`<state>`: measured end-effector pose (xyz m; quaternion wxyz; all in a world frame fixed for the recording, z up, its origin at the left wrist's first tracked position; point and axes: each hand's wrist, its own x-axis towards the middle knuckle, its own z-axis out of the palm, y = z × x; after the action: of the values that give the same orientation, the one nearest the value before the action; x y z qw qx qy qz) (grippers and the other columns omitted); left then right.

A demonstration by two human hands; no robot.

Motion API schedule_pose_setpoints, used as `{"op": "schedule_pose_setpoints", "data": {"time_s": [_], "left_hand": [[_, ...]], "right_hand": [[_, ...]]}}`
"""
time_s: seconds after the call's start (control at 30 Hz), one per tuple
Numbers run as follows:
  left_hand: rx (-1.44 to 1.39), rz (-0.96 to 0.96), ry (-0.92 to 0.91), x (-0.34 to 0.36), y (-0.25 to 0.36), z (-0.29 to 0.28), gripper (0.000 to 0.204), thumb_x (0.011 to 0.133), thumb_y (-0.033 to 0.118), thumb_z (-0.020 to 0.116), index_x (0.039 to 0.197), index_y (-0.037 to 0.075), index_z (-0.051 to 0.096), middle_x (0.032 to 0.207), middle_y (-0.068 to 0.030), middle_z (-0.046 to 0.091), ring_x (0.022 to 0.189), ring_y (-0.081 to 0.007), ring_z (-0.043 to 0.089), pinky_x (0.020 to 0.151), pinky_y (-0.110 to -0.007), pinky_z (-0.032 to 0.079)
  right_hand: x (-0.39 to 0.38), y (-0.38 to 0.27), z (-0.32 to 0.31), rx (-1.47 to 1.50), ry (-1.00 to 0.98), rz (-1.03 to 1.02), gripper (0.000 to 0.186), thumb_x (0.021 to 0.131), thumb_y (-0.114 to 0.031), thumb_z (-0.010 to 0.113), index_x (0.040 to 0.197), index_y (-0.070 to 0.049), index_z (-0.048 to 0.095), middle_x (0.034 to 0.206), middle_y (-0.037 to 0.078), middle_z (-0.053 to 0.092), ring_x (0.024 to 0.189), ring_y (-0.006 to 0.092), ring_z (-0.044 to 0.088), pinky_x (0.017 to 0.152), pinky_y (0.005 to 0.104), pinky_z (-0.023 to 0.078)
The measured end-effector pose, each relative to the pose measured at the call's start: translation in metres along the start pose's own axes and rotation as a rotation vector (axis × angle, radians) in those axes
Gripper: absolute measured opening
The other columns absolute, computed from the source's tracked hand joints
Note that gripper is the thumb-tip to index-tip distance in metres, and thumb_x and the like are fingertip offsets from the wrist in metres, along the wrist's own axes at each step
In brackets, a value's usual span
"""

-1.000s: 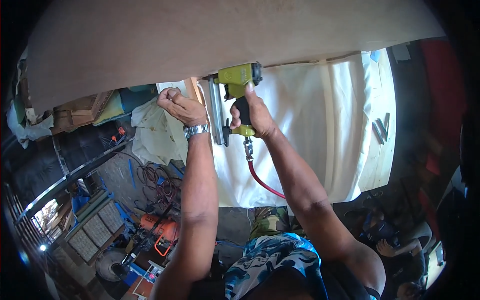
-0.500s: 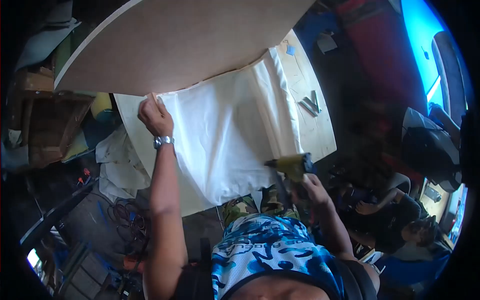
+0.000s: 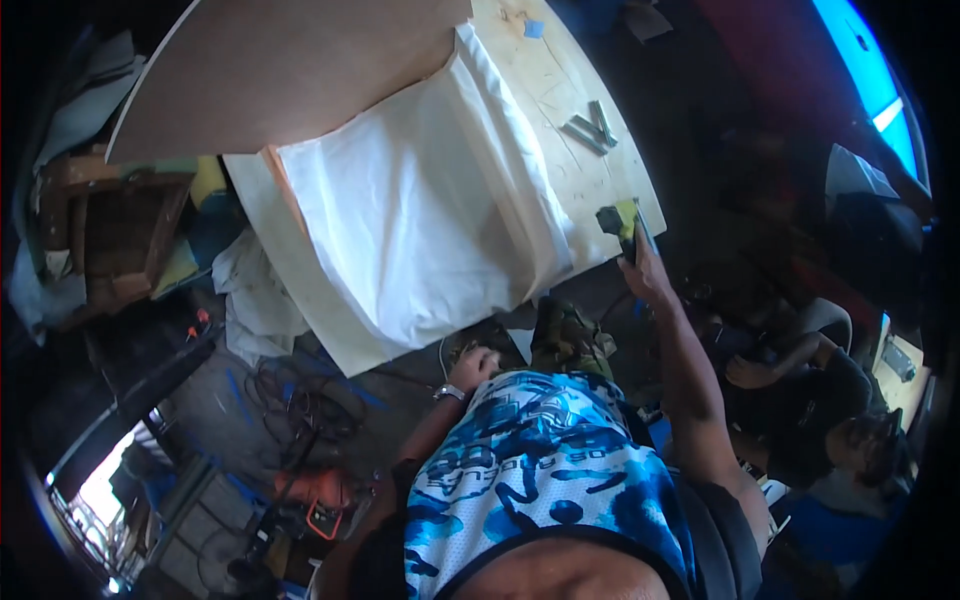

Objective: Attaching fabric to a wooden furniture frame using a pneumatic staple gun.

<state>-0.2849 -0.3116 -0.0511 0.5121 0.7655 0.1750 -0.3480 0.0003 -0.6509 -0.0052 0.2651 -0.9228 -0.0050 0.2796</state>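
Observation:
My right hand (image 3: 645,272) grips a yellow-green and black staple gun (image 3: 624,218) near the right corner of a pale wooden board (image 3: 540,85). White fabric (image 3: 410,200) covers a piece of work lying on that board, with folds along its right side and loose gathers at the near edge. A large brown curved panel (image 3: 290,70) stands at its far side, and a strip of bare wood (image 3: 283,180) shows at the fabric's left edge. My left hand (image 3: 474,368), fingers loosely bent and apart, is down by my thigh, away from the fabric, seemingly holding nothing.
Grey metal strips (image 3: 592,130) that look like staples and a small blue piece (image 3: 534,29) lie on the board. A wooden frame (image 3: 125,225) stands at left, above coiled hose (image 3: 290,400) and an orange machine (image 3: 318,490). Another person (image 3: 800,400) sits close at right.
My left hand has let go of the fabric's far left corner and dropped to my thigh. My right hand has carried the staple gun up and outward, over the board's right corner.

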Motion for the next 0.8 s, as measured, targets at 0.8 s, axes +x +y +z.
{"op": "schedule_pose_setpoints", "data": {"time_s": [0.8], "left_hand": [[-0.028, -0.410, 0.582, 0.002, -0.126, -0.145, 0.062, 0.067, 0.039, 0.086, 0.106, -0.005, 0.067, 0.103, -0.0222, 0.072, 0.097, -0.0336, 0.069, 0.086, -0.041, 0.053]], "right_hand": [[0.068, 0.010, 0.098, 0.552, -0.235, -0.172, 0.064, 0.094, -0.039, 0.066, 0.140, 0.000, 0.048, 0.128, 0.013, 0.062, 0.114, 0.0209, 0.058, 0.098, 0.0357, 0.045]]}}
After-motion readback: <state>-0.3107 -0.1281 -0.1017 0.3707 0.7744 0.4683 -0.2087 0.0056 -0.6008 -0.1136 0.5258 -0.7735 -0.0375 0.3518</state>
